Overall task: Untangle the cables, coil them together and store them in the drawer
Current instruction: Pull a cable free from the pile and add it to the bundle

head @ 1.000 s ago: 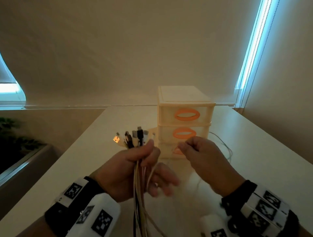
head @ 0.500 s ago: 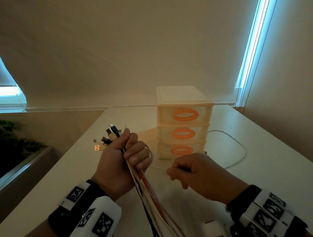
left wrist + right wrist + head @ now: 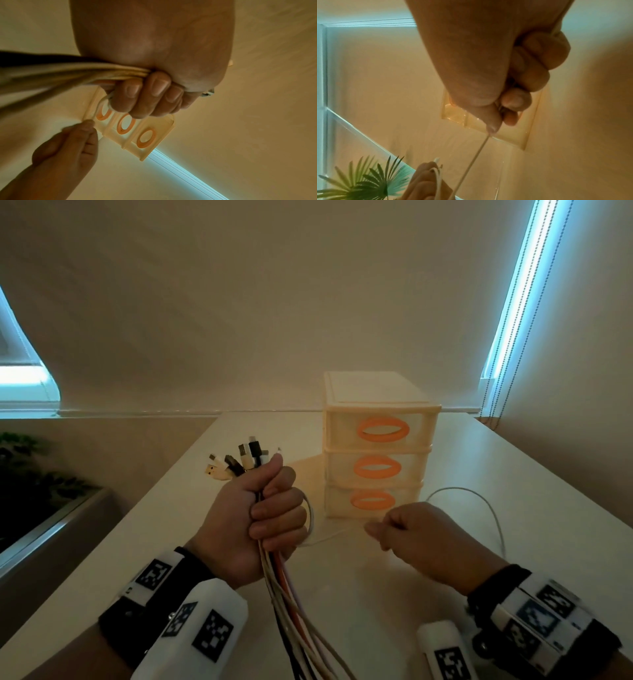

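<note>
The bunch of white, black and orange cables (image 3: pixel 294 604) is in the person's left hand (image 3: pixel 253 518). The fingers (image 3: pixel 145 97) curl tight round the bunch, making a fist. The metal and plastic plugs (image 3: pixel 243 462) stick up out of the top of the fist, fanned out a bit. The long parts of the cables hang down from the fist toward the person and go out of the bottom of the head view.

One thin white cable (image 3: pixel 329 537) comes out of the left fist in a small loop and runs across to the right hand (image 3: pixel 421 539). The right hand pinches this thin cable between the thumb and the curled fingers (image 3: pixel 517 100). Past the right hand, the same thin cable bends in a big loop on the white tabletop (image 3: pixel 548 508), to the right of the drawers.

Both hands are held up above the tabletop, near each other but not touching.

Just behind the hands stands a small see-through plastic chest of three drawers with orange oval handles (image 3: pixel 380 453). All three drawers are pushed in. A green leafy plant (image 3: pixel 366 182) sits off to the left side.
</note>
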